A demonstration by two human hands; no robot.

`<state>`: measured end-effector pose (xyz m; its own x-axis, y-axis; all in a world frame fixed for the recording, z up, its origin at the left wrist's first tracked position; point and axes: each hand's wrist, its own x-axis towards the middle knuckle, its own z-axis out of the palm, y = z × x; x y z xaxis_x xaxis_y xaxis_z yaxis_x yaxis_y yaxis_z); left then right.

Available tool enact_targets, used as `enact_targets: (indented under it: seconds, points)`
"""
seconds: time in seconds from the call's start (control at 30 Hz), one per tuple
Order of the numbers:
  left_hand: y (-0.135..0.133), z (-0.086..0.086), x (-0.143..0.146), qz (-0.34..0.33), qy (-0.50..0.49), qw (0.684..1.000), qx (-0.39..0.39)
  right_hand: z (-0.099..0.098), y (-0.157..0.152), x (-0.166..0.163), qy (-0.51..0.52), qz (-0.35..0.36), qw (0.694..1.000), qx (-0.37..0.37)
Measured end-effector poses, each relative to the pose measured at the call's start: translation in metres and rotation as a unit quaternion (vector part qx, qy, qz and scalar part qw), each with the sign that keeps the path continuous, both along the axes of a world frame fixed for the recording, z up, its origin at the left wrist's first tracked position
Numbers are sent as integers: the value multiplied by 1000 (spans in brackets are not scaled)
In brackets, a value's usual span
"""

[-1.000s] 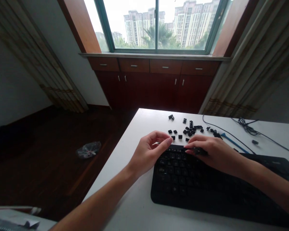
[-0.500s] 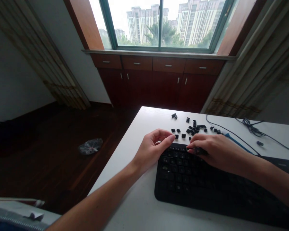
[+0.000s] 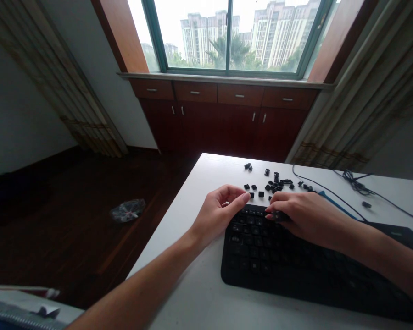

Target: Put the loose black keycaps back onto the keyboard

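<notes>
Head view: the left hand (image 3: 215, 215) is loosely curled and empty, just above the far edge of a black plastic computer keyboard (image 3: 271, 261). The right hand (image 3: 306, 220) presses over its far keys; any grip is unclear. Small black keycaps (image 3: 270, 187) lie scattered farther on the white table (image 3: 192, 284).

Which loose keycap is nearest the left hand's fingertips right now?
The black keycap just off the fingertips of the left hand; every other loose keycap lies farther from that hand.
</notes>
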<state>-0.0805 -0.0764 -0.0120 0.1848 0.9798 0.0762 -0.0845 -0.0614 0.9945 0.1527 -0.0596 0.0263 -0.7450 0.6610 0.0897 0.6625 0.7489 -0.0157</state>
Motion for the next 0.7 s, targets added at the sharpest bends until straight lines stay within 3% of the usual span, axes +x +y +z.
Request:
enact_targets:
  seconds: [0.23, 0.37, 0.43, 0.53, 0.7]
  points:
    - [0, 0, 0, -2, -5, 1000, -2, 2, -2, 0, -3, -6, 1000, -6]
    - [0, 0, 0, -8, -21, 1000, -11, 12, 2, 2, 123, -71, 987, -72]
    - [0, 0, 0, -10, -25, 1000, -11, 14, 5, -1, 244, -125, 949, -156]
    - [0, 0, 0, -6, -22, 1000, -11, 10, 9, -14, 426, -163, 847, -274]
    - [1, 1, -1, 15, -13, 1000, -15, 14, 10, -43, 601, -155, 701, -352]
